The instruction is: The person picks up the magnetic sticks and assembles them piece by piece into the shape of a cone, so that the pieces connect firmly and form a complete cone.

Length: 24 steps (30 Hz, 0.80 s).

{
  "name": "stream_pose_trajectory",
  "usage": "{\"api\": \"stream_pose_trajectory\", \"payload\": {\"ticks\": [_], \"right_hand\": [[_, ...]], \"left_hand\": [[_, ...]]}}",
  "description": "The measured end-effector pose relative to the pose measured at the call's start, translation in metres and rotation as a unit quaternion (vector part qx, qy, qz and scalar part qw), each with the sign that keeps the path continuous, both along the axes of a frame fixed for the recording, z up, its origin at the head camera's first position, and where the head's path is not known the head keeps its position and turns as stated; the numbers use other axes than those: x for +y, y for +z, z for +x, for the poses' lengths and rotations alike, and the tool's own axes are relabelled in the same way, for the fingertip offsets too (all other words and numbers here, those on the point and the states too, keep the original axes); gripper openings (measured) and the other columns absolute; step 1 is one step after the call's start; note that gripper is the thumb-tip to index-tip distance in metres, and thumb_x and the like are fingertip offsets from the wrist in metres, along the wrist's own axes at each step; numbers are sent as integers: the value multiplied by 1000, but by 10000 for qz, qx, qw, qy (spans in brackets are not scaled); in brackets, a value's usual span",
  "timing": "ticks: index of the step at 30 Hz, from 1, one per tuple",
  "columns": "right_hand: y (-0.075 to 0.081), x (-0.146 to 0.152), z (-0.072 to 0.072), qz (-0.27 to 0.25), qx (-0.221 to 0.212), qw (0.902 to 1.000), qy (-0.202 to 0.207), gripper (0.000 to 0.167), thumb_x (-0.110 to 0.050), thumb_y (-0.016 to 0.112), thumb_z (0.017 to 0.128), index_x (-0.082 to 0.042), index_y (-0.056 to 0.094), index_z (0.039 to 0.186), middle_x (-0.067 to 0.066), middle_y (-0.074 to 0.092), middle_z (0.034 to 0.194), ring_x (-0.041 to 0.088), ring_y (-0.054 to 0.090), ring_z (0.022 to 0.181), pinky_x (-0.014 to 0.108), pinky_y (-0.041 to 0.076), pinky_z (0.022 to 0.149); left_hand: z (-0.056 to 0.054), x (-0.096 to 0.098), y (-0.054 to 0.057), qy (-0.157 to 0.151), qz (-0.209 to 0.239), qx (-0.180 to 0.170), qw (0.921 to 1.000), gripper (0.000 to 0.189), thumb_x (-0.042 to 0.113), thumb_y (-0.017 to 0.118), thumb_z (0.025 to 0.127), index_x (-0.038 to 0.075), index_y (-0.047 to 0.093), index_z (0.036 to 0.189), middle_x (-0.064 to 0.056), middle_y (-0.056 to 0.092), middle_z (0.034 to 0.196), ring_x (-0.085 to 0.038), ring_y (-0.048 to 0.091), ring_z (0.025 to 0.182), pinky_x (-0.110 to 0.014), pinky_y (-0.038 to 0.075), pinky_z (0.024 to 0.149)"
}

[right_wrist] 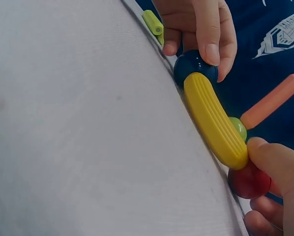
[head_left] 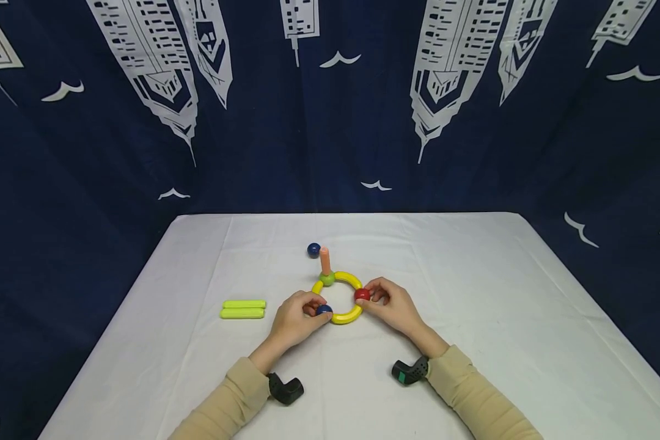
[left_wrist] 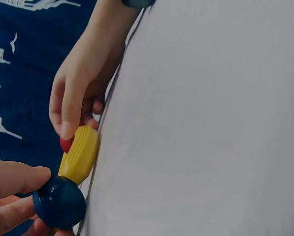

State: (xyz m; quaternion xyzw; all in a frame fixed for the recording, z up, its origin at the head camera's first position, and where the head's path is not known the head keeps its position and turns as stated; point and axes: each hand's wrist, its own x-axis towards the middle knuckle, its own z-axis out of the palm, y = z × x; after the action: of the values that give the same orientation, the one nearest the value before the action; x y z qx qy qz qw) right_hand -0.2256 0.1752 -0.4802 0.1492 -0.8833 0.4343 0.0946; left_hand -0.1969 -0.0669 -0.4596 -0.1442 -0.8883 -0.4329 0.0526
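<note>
A ring of curved yellow pieces (head_left: pixel 348 317) joined by balls lies on the white table. My left hand (head_left: pixel 297 318) pinches the dark blue ball (left_wrist: pixel 61 202) at the ring's near left between thumb and fingers. On the ring's right side, my right hand (head_left: pixel 392 307) pinches the red ball (right_wrist: pixel 250 181). At the far side sits a green ball (head_left: pixel 327 278), from which an orange-pink stick (head_left: pixel 325 261) stands up. A curved yellow piece (right_wrist: pixel 214 120) spans from the blue ball to the red one in the right wrist view.
Two lime-green sticks (head_left: pixel 243 308) lie side by side to the left of the left hand. A loose blue ball (head_left: pixel 313 250) rests behind the ring, close to the upright stick. Dark blue patterned cloth (head_left: pixel 308 134) hangs beyond the white table (head_left: pixel 473 256).
</note>
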Motion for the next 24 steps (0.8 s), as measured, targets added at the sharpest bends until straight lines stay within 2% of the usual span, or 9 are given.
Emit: {"api": "stream_pose_trajectory", "payload": {"ticks": [6, 12, 17, 21, 24], "right_hand": [[-2, -1, 1, -64, 130, 9994, 305, 32, -33, 82, 72, -14, 64, 91, -5, 60, 79, 11, 55, 72, 23, 45, 63], [-2, -1, 2, -140, 178, 9975, 663, 30, -32, 82, 72, -15, 66, 91, -6, 61, 79, 11, 55, 72, 23, 44, 61], [-4, 0, 1, -214, 172, 9956, 897, 22, -28, 79, 76, -17, 67, 91, -8, 61, 79, 11, 56, 73, 23, 45, 62], [-5, 1, 1, -311, 417, 9923, 1125, 14, -21, 76, 79, -18, 69, 90, -9, 61, 80, 11, 55, 72, 22, 45, 61], [2, -1, 5, -329, 629, 9890, 1301, 10, -12, 74, 80, -14, 70, 89, -4, 63, 82, 15, 56, 72, 26, 46, 61]], "left_hand": [[-6, -7, -1, 334, 162, -120, 9992, 21, 23, 75, 78, 14, 68, 94, 4, 61, 90, -11, 59, 79, -29, 48, 70], [-11, -12, -2, 745, 342, -112, 9966, 20, 20, 75, 79, 13, 69, 97, -1, 65, 96, -16, 62, 84, -34, 49, 73], [-18, -16, -6, 772, 784, -113, 9939, 23, 14, 74, 80, 8, 69, 102, -5, 64, 101, -19, 64, 88, -34, 51, 81], [-22, -17, -9, 824, 1242, -279, 9884, 23, 13, 73, 81, 6, 69, 102, -6, 65, 101, -20, 65, 90, -34, 50, 85], [-23, -17, -9, 866, 1335, -339, 9867, 23, 13, 72, 82, 7, 68, 104, -6, 67, 102, -20, 64, 92, -34, 50, 84]]}}
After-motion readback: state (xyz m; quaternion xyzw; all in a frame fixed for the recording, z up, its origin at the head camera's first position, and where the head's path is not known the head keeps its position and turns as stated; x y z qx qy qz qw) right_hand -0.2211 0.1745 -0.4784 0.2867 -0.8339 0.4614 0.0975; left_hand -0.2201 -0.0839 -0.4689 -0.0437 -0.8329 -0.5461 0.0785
